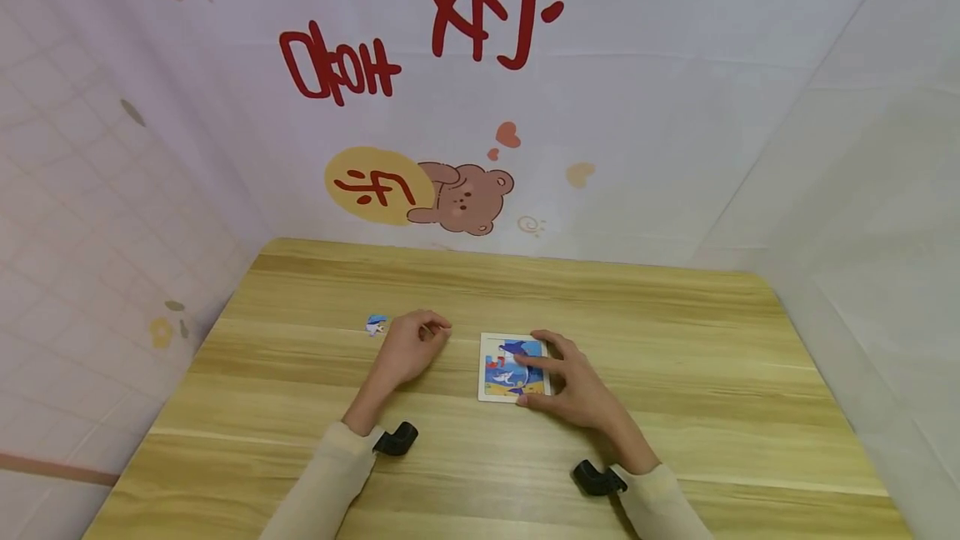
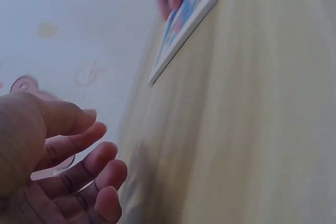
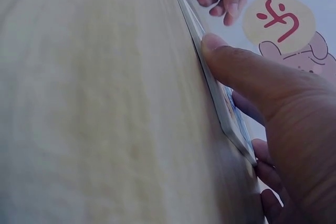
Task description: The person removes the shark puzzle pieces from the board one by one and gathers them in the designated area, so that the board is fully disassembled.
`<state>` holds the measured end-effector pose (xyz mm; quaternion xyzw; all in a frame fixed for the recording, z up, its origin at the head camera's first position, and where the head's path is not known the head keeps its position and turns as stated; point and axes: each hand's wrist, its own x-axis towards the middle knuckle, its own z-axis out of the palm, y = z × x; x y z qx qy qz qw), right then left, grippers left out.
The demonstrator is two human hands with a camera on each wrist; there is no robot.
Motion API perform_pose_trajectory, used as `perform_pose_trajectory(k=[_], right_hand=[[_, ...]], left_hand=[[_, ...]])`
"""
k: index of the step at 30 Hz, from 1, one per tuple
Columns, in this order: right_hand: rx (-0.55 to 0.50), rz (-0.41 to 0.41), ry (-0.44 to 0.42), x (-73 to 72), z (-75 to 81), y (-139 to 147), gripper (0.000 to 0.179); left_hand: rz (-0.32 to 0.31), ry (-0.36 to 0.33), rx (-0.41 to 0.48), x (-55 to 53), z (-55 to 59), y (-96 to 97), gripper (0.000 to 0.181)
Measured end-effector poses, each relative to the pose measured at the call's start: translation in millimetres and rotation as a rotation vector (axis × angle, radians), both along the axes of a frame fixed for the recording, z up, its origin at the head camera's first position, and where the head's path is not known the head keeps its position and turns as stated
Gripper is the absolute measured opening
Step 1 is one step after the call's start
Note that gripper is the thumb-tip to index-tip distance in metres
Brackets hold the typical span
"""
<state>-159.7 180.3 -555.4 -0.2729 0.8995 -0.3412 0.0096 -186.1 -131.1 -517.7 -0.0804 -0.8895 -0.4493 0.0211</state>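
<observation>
A small square jigsaw puzzle (image 1: 504, 377) with a white border lies on the table, its picture a blue sea scene with a dolphin. Its upper left part shows a pale bare patch. My right hand (image 1: 577, 386) grips the puzzle from the right, thumb at the near edge, one finger at the far right corner and another across the picture. In the right wrist view the thumb (image 3: 226, 51) presses on the white rim. To the left of the puzzle, my left hand (image 1: 411, 348) hovers with loosely curled fingers and holds nothing. Beyond it lies a loose blue-and-white puzzle piece (image 1: 377, 324).
The wood-grain table (image 1: 675, 340) reaches back to a white cloth wall (image 1: 637, 148) printed with a bear (image 1: 468, 198) and red characters. Cloth walls also stand at both sides. A black wrist mount (image 1: 397, 438) sits at each sleeve cuff.
</observation>
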Motion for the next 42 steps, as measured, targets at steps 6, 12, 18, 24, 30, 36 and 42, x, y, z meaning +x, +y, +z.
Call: perform_pose_trajectory(k=[6,12,18,24,30,36,42], right_hand=[[-0.01,-0.005,0.006,0.1,-1.3,-1.8,0.061],[-0.012,-0.003,0.02,0.6,-2.3,-2.0,0.061],[-0.02,-0.002,0.007,0.7,-3.1,-1.3,0.061],[-0.026,-0.005,0.0,-0.1,-2.9,-1.1,0.061],[-0.03,-0.002,0.006,-0.6,-2.2,-0.5,0.061],[-0.026,-0.007,0.011,-0.4,-2.1,-0.4,0.062],[-0.043,-0.003,0.021,0.3,-2.5,-0.9,0.062]], left_hand=[[-0.089,-0.019,-0.01,3.9,-7.0,24.0,0.009],[-0.158,-0.025,0.004,6.0,-5.9,42.5,0.008],[-0.145,-0.063,-0.023,4.5,-6.2,57.0,0.009],[-0.1,-0.09,-0.114,4.2,-6.7,67.2,0.017],[-0.038,-0.1,-0.178,6.5,-7.8,75.2,0.017],[0.011,-0.1,-0.187,8.1,-8.3,81.1,0.015],[0.057,-0.107,-0.154,9.9,-10.0,84.2,0.013]])
